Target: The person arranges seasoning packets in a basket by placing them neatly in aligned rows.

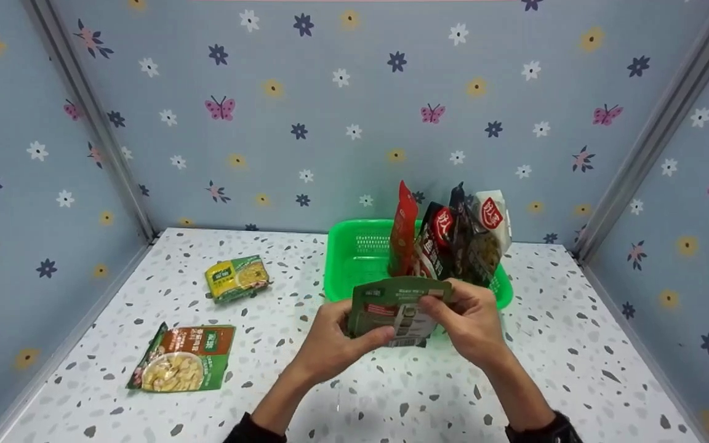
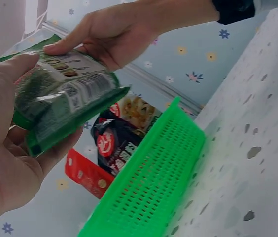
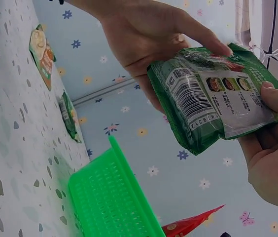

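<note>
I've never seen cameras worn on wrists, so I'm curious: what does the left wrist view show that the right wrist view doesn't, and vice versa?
Only the left wrist view shows the printed front of a black packet and, beside it, a food-picture packet.

Only the right wrist view shows two packets lying on the speckled table: a brown-green packet and a yellow-green packet.

Both show the left hand and right hand holding a green packet, plus the green basket, a red packet and that table.

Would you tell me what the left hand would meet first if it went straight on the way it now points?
Beyond the green packet it holds, the left hand would probably meet the red packet in the basket first, though depth is unclear.
</note>
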Tool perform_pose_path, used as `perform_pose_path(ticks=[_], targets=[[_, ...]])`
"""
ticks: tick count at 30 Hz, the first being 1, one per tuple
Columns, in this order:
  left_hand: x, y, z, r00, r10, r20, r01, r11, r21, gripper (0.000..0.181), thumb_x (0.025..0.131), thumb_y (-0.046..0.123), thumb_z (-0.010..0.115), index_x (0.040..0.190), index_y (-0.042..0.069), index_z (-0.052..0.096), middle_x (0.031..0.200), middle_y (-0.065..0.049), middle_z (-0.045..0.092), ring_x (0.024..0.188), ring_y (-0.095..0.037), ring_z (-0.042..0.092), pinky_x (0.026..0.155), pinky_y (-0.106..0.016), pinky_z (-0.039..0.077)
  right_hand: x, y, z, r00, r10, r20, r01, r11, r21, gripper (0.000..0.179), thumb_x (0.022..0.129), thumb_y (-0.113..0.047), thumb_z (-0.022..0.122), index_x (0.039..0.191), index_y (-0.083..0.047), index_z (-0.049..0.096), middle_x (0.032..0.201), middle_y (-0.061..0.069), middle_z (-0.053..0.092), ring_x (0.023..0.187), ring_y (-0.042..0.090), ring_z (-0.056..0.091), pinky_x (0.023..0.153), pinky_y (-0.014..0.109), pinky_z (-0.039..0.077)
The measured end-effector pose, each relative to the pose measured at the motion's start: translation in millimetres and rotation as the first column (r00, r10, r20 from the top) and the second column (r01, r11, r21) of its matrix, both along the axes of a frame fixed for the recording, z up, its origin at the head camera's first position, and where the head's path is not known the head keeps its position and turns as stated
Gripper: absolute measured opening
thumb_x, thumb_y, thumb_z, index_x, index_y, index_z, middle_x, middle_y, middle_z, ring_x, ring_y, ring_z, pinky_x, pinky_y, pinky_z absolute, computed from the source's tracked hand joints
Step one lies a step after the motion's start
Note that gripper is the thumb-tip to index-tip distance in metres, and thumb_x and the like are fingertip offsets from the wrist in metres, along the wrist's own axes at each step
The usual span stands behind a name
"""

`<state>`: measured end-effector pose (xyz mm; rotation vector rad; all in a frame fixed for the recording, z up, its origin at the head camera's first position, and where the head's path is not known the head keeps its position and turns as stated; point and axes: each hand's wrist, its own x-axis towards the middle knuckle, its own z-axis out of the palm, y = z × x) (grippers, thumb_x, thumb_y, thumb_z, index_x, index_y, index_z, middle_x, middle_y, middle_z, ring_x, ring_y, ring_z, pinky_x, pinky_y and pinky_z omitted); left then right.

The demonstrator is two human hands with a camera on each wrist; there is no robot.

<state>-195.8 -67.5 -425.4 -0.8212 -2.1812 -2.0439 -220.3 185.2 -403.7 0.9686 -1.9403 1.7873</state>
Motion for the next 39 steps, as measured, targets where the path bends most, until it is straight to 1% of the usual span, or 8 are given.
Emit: perform_pose_path(ticks=[3,8,16,22,25,33,37,39], targets=[[0.1,5.2,-4.3,1.0,-0.017,0.024,0.017,1.0,-0.019,0.036,0.103,0.022,0.084,0.138,0.017,0.078,0.13,-0.008,0.085,0.113,-0.019,0.085,0.09,-0.036,0.072,-0.8,2,1.9,1.0,-0.005,-0.001,0.005,1.0,-0.009,0.016,0.099,0.015,0.073,0.105,0.003,0.081,0.09,-0.002,0.083,0.073,0.006,0.07,0.062,0.024,0.06],[-0.4,9.2,-9.3,0.997,-0.033,0.066,0.035,0.999,-0.027,0.043,0.103,0.025,0.085,0.145,0.02,0.075,0.138,-0.006,0.082,0.122,-0.018,0.082,0.101,-0.034,0.069,-1.1,4,2.8,1.0,-0.019,0.002,0.019,1.0,-0.009,0.016,0.099,0.015,0.073,0.106,0.003,0.081,0.091,-0.003,0.084,0.074,0.005,0.071,0.061,0.024,0.059],[-2.1,9.9,-10.9,0.996,-0.056,0.065,0.056,0.998,0.007,0.038,0.104,0.02,0.084,0.141,0.017,0.078,0.137,-0.01,0.083,0.123,-0.02,0.082,0.102,-0.036,0.069,-0.4,4,3.0,1.0,0.005,0.015,-0.005,1.0,-0.018,0.017,0.1,0.015,0.071,0.11,0.004,0.081,0.09,-0.004,0.082,0.072,0.003,0.063,0.058,0.023,0.051],[-2.5,10.2,-11.6,0.993,-0.083,0.083,0.08,0.996,0.034,0.04,0.102,0.018,0.086,0.141,0.016,0.078,0.139,-0.011,0.082,0.124,-0.021,0.082,0.102,-0.037,0.07,-0.5,6,3.6,0.999,0.002,0.04,-0.001,1.0,-0.031,0.018,0.102,0.015,0.07,0.114,0.006,0.081,0.099,0.001,0.087,0.082,0.007,0.076,0.069,0.025,0.064],[-2.0,10.2,-12.3,0.992,-0.085,0.09,0.081,0.996,0.045,0.041,0.1,0.016,0.087,0.141,0.015,0.078,0.138,-0.012,0.082,0.123,-0.021,0.082,0.102,-0.037,0.07,-0.7,6,3.6,0.998,-0.013,0.056,0.016,0.999,-0.041,0.018,0.102,0.014,0.07,0.113,0.006,0.081,0.101,0.002,0.087,0.085,0.009,0.08,0.073,0.026,0.067],[-1.1,13.9,-14.1,0.999,-0.001,0.05,-0.005,0.994,0.11,0.035,0.098,0.011,0.088,0.133,0.012,0.083,0.132,-0.013,0.084,0.118,-0.021,0.084,0.097,-0.037,0.071,1.9,6,5.0,0.992,-0.047,0.121,0.053,0.997,-0.047,0.015,0.104,0.01,0.071,0.114,0.006,0.081,0.103,0.0,0.088,0.091,0.012,0.084,0.079,0.028,0.069],[-0.9,14.9,-13.1,0.996,0.086,-0.004,-0.085,0.989,0.121,0.031,0.097,0.011,0.089,0.128,0.014,0.085,0.126,-0.011,0.086,0.114,-0.02,0.085,0.094,-0.038,0.072,3.4,4,6.5,0.981,-0.075,0.181,0.079,0.997,-0.018,0.017,0.106,0.005,0.071,0.121,0.004,0.079,0.109,0.001,0.087,0.097,0.014,0.084,0.085,0.029,0.07],[-1.1,14.7,-13.0,0.987,0.151,-0.046,-0.145,0.984,0.104,0.029,0.097,0.013,0.09,0.126,0.016,0.086,0.121,-0.008,0.088,0.107,-0.017,0.086,0.09,-0.036,0.072,3.7,1,6.8,0.972,-0.099,0.211,0.102,0.995,-0.002,0.021,0.108,0.002,0.07,0.128,0.003,0.076,0.116,0.004,0.086,0.106,0.014,0.083,0.091,0.029,0.07]])
